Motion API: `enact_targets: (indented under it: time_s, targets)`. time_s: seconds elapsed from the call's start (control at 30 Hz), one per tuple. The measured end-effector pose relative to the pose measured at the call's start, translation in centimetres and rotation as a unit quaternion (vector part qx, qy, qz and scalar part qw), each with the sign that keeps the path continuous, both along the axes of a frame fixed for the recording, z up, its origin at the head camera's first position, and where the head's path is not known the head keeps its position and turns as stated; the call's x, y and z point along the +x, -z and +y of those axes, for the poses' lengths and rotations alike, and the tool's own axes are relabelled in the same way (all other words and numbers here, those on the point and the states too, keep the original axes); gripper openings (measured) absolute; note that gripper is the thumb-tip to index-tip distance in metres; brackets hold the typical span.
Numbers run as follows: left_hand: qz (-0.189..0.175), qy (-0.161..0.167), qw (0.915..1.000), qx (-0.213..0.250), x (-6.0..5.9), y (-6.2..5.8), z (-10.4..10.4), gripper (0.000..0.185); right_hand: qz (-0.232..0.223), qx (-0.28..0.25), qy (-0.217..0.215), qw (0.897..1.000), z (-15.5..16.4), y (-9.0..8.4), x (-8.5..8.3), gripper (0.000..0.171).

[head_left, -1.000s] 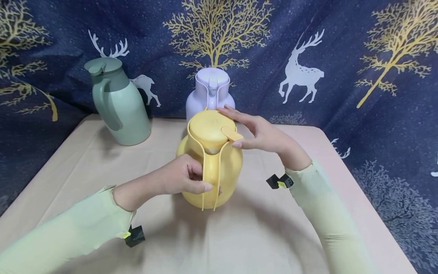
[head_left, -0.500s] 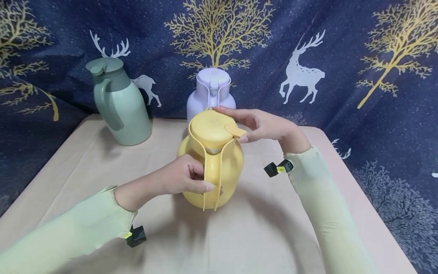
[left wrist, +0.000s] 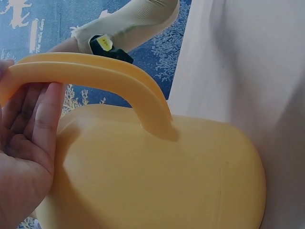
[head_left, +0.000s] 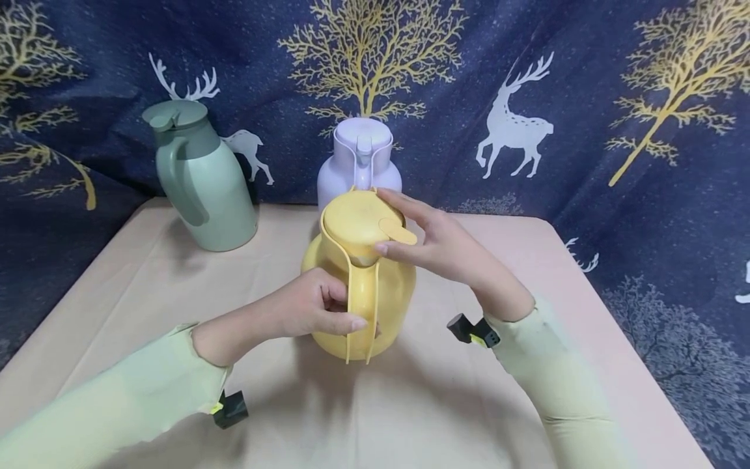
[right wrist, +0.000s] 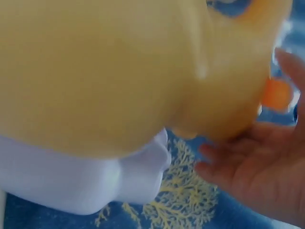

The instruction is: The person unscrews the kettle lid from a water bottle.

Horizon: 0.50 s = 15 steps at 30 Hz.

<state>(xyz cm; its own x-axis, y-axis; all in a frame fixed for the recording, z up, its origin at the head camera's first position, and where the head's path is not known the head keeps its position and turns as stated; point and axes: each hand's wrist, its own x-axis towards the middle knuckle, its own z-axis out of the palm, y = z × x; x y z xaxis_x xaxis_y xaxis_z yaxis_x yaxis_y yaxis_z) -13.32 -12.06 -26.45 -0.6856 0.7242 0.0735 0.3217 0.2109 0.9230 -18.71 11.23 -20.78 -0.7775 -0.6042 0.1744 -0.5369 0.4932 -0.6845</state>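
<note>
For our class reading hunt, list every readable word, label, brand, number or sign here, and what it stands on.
"The milu deers" (middle word uncertain): sideways on the blue backdrop, left wrist view.
Yellow tag on the right wrist camera: marks too small to read.
Left wrist camera: nothing legible.
Yellow jug, lilac jug, green jug: no lettering visible.

A rounded yellow jug [head_left: 391, 296] stands on the table [head_left: 263, 260], lid [head_left: 356, 218] on.

Lilac jug [head_left: 359, 163] blocks passage behind yellow jug [head_left: 364, 290].
</note>
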Motion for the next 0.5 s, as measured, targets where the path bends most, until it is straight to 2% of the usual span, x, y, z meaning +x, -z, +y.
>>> enact_targets:
  time_s: [0.07,0.13,0.27,0.37,0.5]
  targets:
    - [-0.001,0.0,1.0,0.0,0.0,-0.1,0.0,0.022,0.005,0.003,0.005,1.0,-0.3,0.1,-0.1,0.075]
    - [-0.002,0.0,1.0,0.0,0.0,-0.1,0.0,0.022,-0.005,-0.005,-0.012,1.0,-0.2,0.2,-0.5,0.075]
    - [-0.004,0.002,1.0,0.001,0.0,-0.1,0.1,0.023,-0.026,-0.016,-0.071,0.997,0.6,0.4,-1.8,0.073]
    - [-0.008,0.005,0.9999,0.005,0.1,-0.1,0.1,0.023,-0.026,-0.018,-0.121,0.992,0.9,0.3,-2.9,0.073]
    - [-0.01,0.004,0.9999,0.008,0.2,-0.2,0.1,0.023,-0.042,-0.023,-0.181,0.982,1.0,0.0,-4.4,0.085]
